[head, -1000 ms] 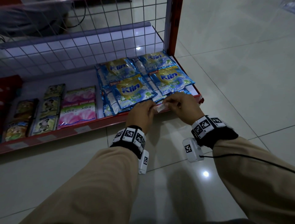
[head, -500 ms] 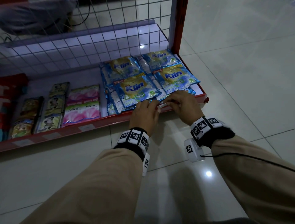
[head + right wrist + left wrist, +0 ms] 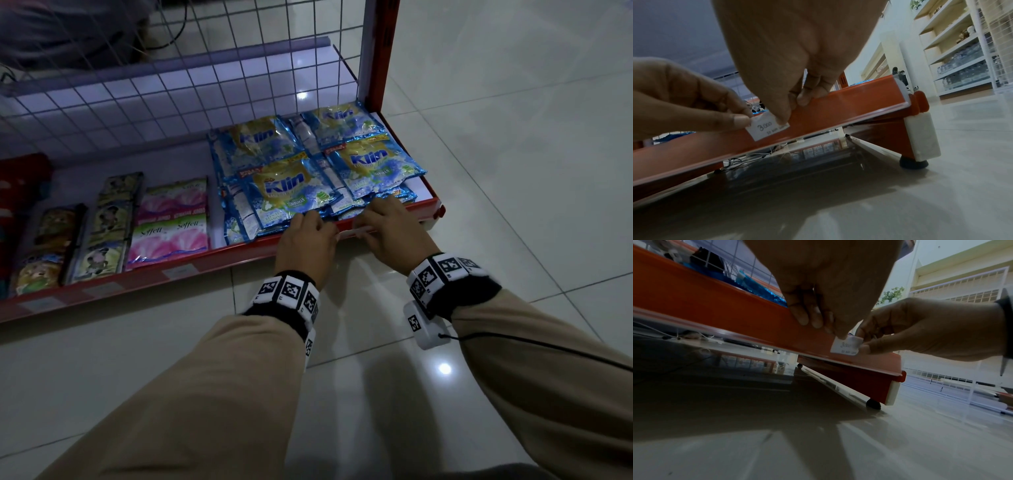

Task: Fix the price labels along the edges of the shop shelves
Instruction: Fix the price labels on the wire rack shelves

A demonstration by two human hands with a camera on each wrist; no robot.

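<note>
label (image 3: 767, 128) pushed lower onto shelf edge (image 3: 838, 112) (marked 3.000), left hand (image 3: 305, 245) and right hand (image 3: 394, 233) each pinching an end

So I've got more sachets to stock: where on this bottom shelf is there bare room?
Bare shelf floor lies behind the Soffell packs toward the wire grid. The right end is crowded with overlapping Klin sachets, both hands working at its edge.
</note>
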